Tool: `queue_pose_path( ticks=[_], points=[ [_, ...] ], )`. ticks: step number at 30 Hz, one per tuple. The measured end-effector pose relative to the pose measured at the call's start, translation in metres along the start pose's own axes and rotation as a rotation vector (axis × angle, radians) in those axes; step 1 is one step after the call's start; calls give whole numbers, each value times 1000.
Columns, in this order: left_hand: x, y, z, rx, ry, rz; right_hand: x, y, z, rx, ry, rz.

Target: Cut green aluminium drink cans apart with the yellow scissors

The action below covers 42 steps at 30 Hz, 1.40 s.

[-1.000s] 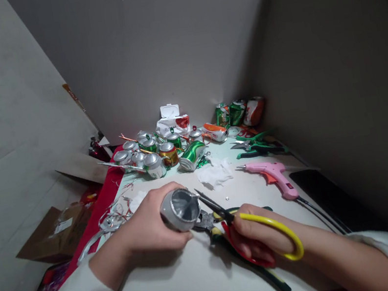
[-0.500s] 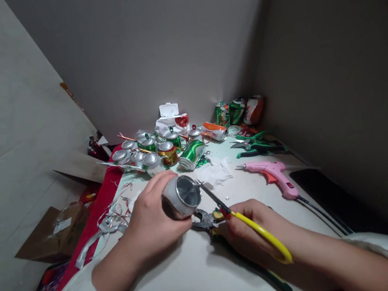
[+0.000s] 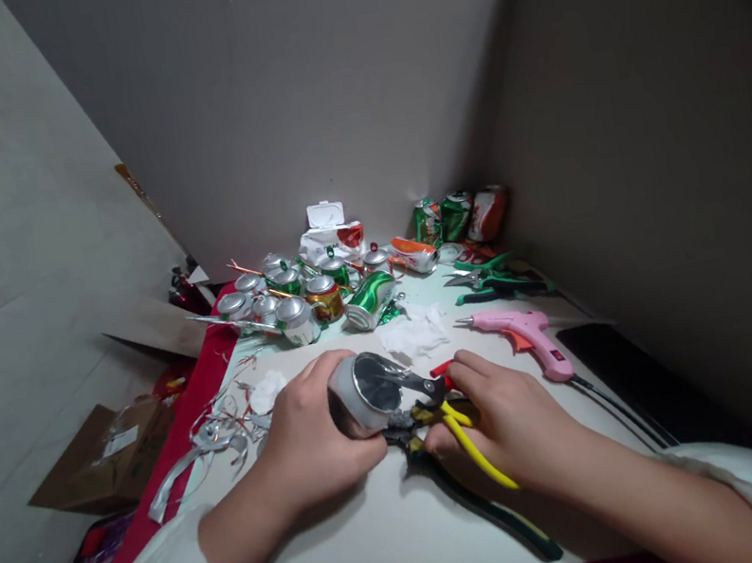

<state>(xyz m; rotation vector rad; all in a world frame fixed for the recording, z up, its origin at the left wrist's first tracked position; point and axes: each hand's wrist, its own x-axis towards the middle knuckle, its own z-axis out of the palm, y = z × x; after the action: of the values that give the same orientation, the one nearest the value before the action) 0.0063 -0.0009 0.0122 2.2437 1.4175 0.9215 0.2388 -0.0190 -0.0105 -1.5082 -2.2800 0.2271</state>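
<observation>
My left hand (image 3: 314, 426) is wrapped round a cut-open aluminium can (image 3: 354, 398), its bare metal rim tilted to the right. My right hand (image 3: 506, 413) grips slim pliers (image 3: 430, 390) with yellow handles and a red part near the pivot. Their thin dark jaws reach over the rim into the can's mouth; whether they pinch the metal I cannot tell. Beneath both hands, larger pliers (image 3: 481, 499) with dark green handles lie on the white tabletop (image 3: 350, 555), their head partly covered by the can and my right hand.
Several small can-made pots (image 3: 296, 319) stand at the back left, beside a green can (image 3: 371, 301) on its side. Crumpled tissue (image 3: 417, 330) lies mid-table. At right are a pink glue gun (image 3: 529, 333) and green-handled cutters (image 3: 491, 277). Metal scraps (image 3: 219, 437) lie left.
The yellow-handled pliers have turned flatter, and their jaws now reach further into the can. My right hand has shifted its grip up toward the pivot. The can has moved slightly right and down.
</observation>
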Motion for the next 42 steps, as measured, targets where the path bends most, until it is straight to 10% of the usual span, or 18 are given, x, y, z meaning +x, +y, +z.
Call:
queue_pose_path(
  ticks=[7,25,42],
  points=[
    [-2,-1,6,-8,-35,-19,-1,1,-1,-112,-19,-5],
    [-6,3,6,-151,-54,34,-4,-3,-30,620,-473,260],
    [-6,4,4,-150,-29,92,-8,5,-25,1110,-641,151]
  ],
)
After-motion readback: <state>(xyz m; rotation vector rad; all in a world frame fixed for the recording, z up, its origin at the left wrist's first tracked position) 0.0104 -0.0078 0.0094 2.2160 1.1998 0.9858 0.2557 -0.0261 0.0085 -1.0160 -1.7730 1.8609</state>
